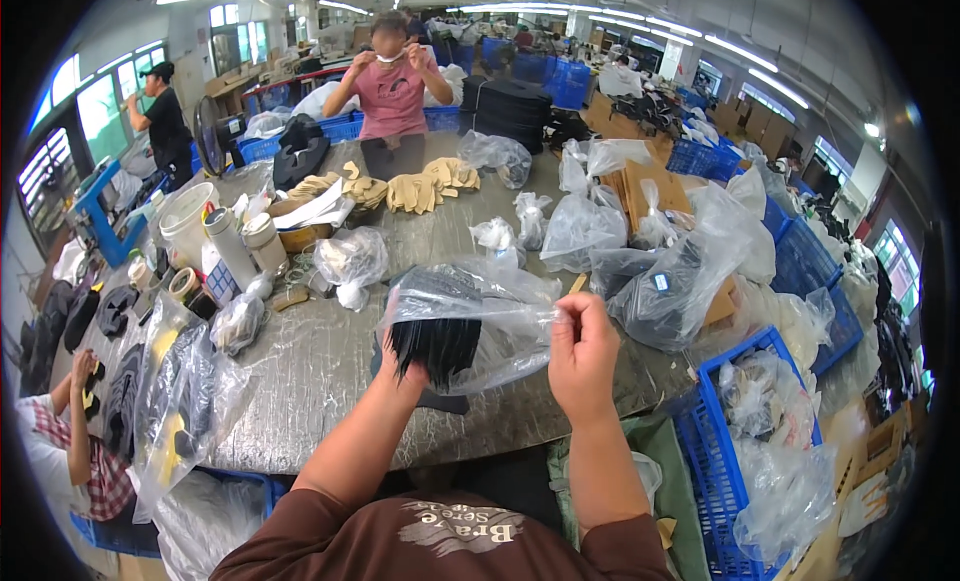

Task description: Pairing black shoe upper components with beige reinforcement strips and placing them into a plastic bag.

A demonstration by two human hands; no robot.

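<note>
A clear plastic bag (510, 336) is stretched between my hands over the table. My left hand (408, 369) is closed around a stack of thin black pieces (436, 347), partly covered by the bag's film; most of the fingers are hidden behind the stack. At the bag's right end, my right hand (583, 346) pinches the gathered plastic between thumb and fingers. A dark flat piece (445, 402) lies on the table just below the stack.
Knotted clear bags (352, 261) and tan cut pieces (430, 187) lie across the table (300, 381). Jars (263, 243) and a white bucket (188, 223) stand at left. A blue crate (715, 481) is beside me at right. A person (392, 86) faces me across the table.
</note>
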